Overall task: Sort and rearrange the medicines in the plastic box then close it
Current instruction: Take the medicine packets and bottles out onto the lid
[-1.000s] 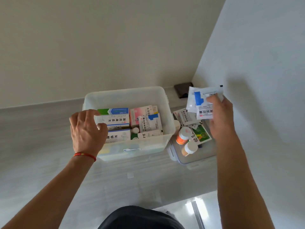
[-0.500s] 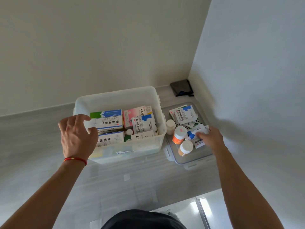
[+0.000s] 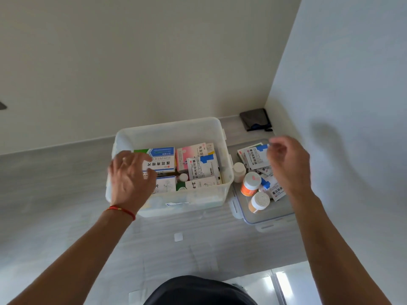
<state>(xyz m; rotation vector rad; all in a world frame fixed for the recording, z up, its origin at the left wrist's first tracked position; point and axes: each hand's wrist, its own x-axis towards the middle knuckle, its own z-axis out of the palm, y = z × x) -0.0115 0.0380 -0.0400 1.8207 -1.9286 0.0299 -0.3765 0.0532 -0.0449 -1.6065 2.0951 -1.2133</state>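
Sitting at frame centre on the grey bench [image 3: 66,194]: clear plastic box [image 3: 176,130], packed with medicine cartons [image 3: 163,158]. Left hand [image 3: 130,177] over its near left corner, fingers spread and relaxed, gripping nothing. Right hand [image 3: 288,164] loosely curled, empty, above the lid [image 3: 275,214] just right of the box, strewn with sachets [image 3: 255,157] and pill bottles [image 3: 251,183].

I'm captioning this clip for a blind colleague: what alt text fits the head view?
A person's left hand reaches over medicine cartons in an open translucent plastic box, while the right hand hovers empty, loosely curled, above the lid lying beside it, which holds sachets and orange pill bottles.
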